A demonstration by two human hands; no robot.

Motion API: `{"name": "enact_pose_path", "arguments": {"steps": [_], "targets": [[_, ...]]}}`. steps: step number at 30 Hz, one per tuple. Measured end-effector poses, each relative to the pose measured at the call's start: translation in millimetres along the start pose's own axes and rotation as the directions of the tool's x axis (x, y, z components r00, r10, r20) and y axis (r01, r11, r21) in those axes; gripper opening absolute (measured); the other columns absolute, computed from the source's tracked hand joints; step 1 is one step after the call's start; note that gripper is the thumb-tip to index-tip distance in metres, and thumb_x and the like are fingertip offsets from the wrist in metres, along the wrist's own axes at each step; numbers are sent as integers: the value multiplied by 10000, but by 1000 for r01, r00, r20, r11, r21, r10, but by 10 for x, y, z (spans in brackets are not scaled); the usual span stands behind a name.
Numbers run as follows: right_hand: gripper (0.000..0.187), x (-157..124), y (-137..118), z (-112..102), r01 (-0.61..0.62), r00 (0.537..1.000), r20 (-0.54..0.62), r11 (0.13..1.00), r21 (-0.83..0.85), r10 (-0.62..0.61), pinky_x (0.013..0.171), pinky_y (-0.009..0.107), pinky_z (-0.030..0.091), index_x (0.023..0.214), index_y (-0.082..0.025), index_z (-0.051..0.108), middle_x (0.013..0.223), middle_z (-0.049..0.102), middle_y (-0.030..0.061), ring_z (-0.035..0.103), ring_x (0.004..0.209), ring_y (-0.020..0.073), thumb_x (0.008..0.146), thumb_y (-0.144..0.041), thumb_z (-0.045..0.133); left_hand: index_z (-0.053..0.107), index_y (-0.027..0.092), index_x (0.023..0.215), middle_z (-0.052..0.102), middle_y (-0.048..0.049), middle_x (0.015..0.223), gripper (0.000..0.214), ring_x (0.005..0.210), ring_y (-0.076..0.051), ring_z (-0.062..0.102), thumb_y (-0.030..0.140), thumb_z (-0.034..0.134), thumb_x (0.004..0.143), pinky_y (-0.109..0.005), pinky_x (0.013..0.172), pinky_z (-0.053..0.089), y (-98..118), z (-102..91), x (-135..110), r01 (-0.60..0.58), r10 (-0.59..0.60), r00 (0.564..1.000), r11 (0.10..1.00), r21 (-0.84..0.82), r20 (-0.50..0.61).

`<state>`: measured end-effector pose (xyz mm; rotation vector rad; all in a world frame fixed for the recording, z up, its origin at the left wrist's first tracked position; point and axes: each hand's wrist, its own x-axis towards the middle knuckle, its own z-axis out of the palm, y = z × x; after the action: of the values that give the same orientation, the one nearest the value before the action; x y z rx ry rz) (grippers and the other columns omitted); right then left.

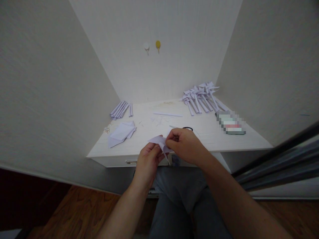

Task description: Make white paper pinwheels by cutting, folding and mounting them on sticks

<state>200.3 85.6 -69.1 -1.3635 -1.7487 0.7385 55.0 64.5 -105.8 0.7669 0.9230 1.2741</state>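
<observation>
A small folded piece of pale lilac paper (159, 142) is held between both hands just in front of the white desk's (199, 141) near edge. My left hand (147, 162) pinches its lower left side with the fingers closed. My right hand (184, 143) grips its right side from above, fingers curled on the fold.
On the desk lie a stack of folded lilac sheets (122, 132) at the left, a bundle of rolled paper sticks (121, 110) behind it, a heap of paper pinwheels (203, 97) at the back right, a single stick (167, 114), a black hair tie (188, 128) and a blurred flat object (230, 123). Walls close in on both sides.
</observation>
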Motion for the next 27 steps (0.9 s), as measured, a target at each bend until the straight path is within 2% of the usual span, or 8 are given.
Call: {"name": "enact_pose_path", "arguments": {"steps": [7,11,16,21,27], "targets": [[147,-10,-72,16,17,999,-39,995,-101,-21,548,251,372,653,-197,676,623,704,5,591,588,150,778,-137,627,730,165,940,785,-78,975,290,929,-237,737,304,808,698,-395,884,584,-22,-39,5,-21,21,1000,1000,5,-7],[156,-9,-109,35,5,999,-41,982,-190,-13,548,273,331,642,-209,637,624,686,5,568,583,157,791,-166,615,738,165,976,786,-75,1033,293,940,-216,732,256,785,701,-347,863,576,-45,-47,1,-11,11,1000,1000,-6,-18],[140,15,-129,51,26,999,-23,956,-291,-34,562,295,306,653,-211,629,641,678,14,554,594,166,787,-173,608,741,160,1038,791,-64,988,343,915,-212,732,225,783,703,-338,840,572,-45,-67,-6,-3,2,1000,1000,-29,-29],[137,40,-106,47,54,999,15,950,-307,-52,559,297,301,660,-210,644,641,677,19,548,592,167,778,-156,600,720,164,1151,789,-67,979,453,917,-232,738,210,776,703,-370,853,557,-26,-91,0,7,-8,999,1000,-25,-38],[144,50,-97,46,67,998,30,949,-308,-60,564,290,320,666,-198,680,659,706,30,564,595,160,781,-140,618,711,160,1154,782,-53,943,465,858,-202,729,184,767,692,-362,843,567,-7,-95,-8,-4,3,999,1000,-31,-49]]}}
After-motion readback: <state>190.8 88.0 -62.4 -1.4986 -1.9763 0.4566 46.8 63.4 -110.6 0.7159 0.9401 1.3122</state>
